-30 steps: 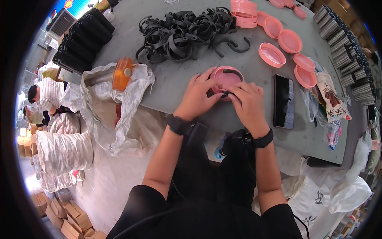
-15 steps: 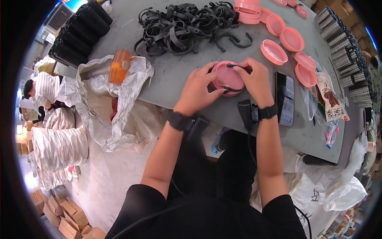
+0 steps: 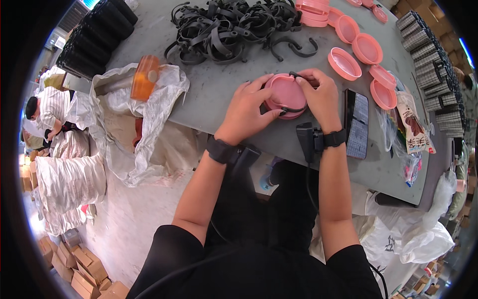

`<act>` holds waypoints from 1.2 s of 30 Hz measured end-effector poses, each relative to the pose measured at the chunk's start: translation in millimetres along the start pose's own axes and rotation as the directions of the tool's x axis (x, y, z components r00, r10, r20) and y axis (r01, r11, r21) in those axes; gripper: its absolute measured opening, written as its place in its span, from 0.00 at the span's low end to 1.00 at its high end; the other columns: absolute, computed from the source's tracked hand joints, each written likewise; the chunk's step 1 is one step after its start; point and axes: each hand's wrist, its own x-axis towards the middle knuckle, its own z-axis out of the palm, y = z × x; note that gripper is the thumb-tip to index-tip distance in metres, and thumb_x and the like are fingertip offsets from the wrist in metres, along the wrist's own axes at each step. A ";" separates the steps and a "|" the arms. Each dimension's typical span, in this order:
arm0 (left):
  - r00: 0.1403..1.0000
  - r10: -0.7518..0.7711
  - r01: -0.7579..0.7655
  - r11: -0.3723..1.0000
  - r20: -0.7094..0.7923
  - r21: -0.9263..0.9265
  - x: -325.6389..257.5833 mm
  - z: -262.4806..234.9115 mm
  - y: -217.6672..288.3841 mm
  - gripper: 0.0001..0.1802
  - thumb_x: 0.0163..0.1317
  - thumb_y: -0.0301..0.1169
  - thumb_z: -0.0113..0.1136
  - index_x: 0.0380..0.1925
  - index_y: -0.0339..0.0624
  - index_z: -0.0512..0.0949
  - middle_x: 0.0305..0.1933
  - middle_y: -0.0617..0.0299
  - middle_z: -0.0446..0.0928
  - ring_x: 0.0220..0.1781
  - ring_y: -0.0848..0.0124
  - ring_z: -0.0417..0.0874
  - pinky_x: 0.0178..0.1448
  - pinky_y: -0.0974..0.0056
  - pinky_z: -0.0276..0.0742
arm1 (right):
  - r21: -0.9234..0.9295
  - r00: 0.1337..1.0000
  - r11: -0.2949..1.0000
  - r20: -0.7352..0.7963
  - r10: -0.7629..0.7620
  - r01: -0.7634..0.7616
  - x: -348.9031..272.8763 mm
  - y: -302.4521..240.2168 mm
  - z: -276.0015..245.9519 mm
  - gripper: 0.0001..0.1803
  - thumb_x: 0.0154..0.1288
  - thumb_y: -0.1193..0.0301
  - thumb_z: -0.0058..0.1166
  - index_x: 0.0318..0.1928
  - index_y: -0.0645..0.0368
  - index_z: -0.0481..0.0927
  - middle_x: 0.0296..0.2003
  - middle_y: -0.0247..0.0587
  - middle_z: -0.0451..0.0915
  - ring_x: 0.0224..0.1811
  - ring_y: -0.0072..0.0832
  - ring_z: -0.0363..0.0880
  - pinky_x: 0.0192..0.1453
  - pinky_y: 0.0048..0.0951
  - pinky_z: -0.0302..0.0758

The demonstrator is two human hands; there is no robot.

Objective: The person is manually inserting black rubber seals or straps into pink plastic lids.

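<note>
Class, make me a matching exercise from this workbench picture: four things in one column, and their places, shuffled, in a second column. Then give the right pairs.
1 pink lid
2 pile of black straps
3 phone
4 orange bottle

A on the white sack
B between both hands
C right of the right hand
D far side of the table

Pairs: 1-B, 2-D, 3-C, 4-A
</note>
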 end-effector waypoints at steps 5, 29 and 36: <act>1.000 0.014 -0.014 0.999 -0.015 0.030 -1.5 1.0 1.5 0.15 0.47 0.32 0.71 0.36 0.45 0.79 0.63 0.50 0.72 0.60 0.53 0.74 0.67 0.48 0.63 | 0.111 0.980 0.985 0.131 -0.148 0.134 7.0 9.5 -6.7 0.08 0.60 0.75 0.57 0.39 0.66 0.80 0.34 0.45 0.84 0.38 0.31 0.84 0.45 0.30 0.77; 0.999 0.015 -0.015 1.000 0.036 -0.005 -3.3 0.9 -4.1 0.16 0.46 0.30 0.71 0.36 0.45 0.79 0.67 0.55 0.69 0.59 0.52 0.72 0.65 0.55 0.65 | 0.071 0.944 0.982 0.270 -0.190 0.177 16.7 5.5 -1.8 0.13 0.56 0.69 0.64 0.38 0.65 0.80 0.35 0.47 0.83 0.40 0.38 0.83 0.46 0.33 0.76; 0.999 0.041 -0.041 0.999 0.016 -0.012 -1.4 1.6 -3.2 0.15 0.46 0.34 0.71 0.35 0.46 0.78 0.65 0.53 0.71 0.59 0.52 0.74 0.66 0.52 0.64 | 0.041 0.951 0.973 0.205 -0.230 0.226 10.9 5.7 4.0 0.11 0.56 0.72 0.61 0.38 0.65 0.80 0.33 0.47 0.83 0.38 0.36 0.83 0.44 0.32 0.76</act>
